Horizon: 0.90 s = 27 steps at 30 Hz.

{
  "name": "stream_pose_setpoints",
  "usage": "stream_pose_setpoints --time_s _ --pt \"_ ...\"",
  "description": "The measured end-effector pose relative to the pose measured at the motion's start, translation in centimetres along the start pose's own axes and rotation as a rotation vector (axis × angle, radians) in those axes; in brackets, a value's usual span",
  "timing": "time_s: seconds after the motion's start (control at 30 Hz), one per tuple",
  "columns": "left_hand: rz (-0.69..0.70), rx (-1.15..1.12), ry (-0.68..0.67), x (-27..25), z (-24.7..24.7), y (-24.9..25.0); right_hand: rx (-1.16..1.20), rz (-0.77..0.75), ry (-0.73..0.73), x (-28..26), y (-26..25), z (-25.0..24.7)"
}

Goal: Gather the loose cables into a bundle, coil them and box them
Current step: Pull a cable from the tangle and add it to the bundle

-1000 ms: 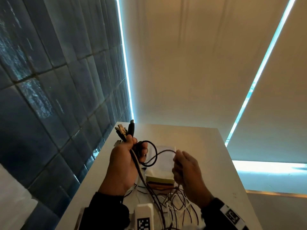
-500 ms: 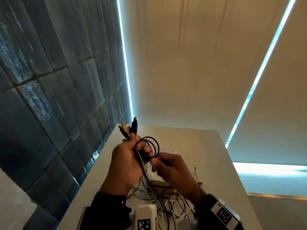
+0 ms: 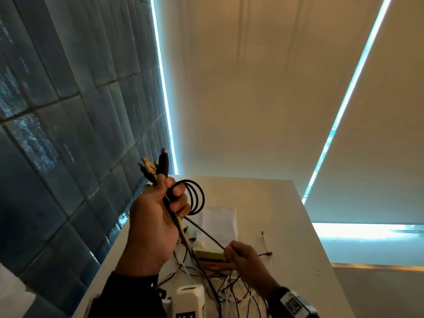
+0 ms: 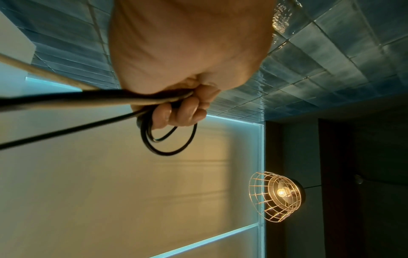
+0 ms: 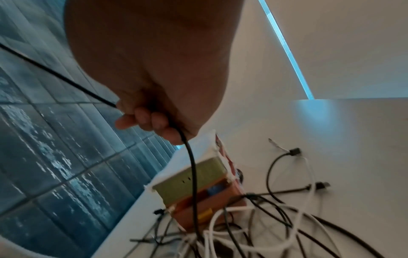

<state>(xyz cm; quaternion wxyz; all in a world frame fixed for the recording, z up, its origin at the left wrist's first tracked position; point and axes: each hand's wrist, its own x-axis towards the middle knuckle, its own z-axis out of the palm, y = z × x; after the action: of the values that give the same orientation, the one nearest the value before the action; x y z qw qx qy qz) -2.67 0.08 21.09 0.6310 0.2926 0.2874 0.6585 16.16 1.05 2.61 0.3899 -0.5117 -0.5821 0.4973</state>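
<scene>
A blue tiled wall [image 3: 57, 138] is on the far left. Next to it, the left hand [image 3: 158, 216] is held up over the white table [image 3: 270, 203]. Its fingers are curled tight around a bunch of cables [image 3: 177, 216]. The plug ends [image 3: 156, 167] stick up out of the top of the fist. A small black coil [image 3: 195, 197] of a few loops hangs off the fingers on the right side. From the coil, one black cable [image 3: 206, 235] runs down and to the right. The right hand [image 3: 245, 260] is lower, near the table, and its fingers are curled around that black cable. Just beside this hand sits a small box [image 5: 194, 178] with a white lid [image 3: 219, 220] up. A messy pile of loose cables [image 5: 253, 227], black and white, lies on the table in front of the box. In the left wrist view, a wire cage lamp [image 4: 277, 193] glows.
</scene>
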Motion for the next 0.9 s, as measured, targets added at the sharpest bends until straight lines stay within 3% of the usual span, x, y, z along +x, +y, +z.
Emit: stream_pose_setpoints --time_s 0.13,0.27,0.4,0.5,0.63,0.77,0.9 --pt "-0.012 0.105 0.111 -0.1 -0.9 -0.4 -0.070 0.068 0.174 0.3 0.7 0.1" --pt "-0.077 0.214 0.203 0.0 -1.5 -1.5 0.230 -0.014 0.280 0.3 -5.3 -0.2" --pt "-0.134 0.262 0.245 0.0 -1.0 -2.6 0.220 -0.329 0.130 -0.5 -12.0 0.1" --pt "-0.156 0.250 0.226 -0.2 -0.4 -3.0 0.132 -0.416 -0.030 -1.4 -14.1 0.7" --pt "-0.159 0.113 0.134 -0.4 0.1 -2.8 0.142 -0.375 -0.067 -1.5 -12.4 1.0" --pt "-0.072 0.106 0.124 -0.3 0.2 -1.8 0.194 -0.203 -0.167 -2.3 -9.8 -0.2" --pt "-0.031 0.162 0.127 -0.1 0.2 -0.2 0.097 -0.084 -0.102 -4.2 -5.5 -3.2"
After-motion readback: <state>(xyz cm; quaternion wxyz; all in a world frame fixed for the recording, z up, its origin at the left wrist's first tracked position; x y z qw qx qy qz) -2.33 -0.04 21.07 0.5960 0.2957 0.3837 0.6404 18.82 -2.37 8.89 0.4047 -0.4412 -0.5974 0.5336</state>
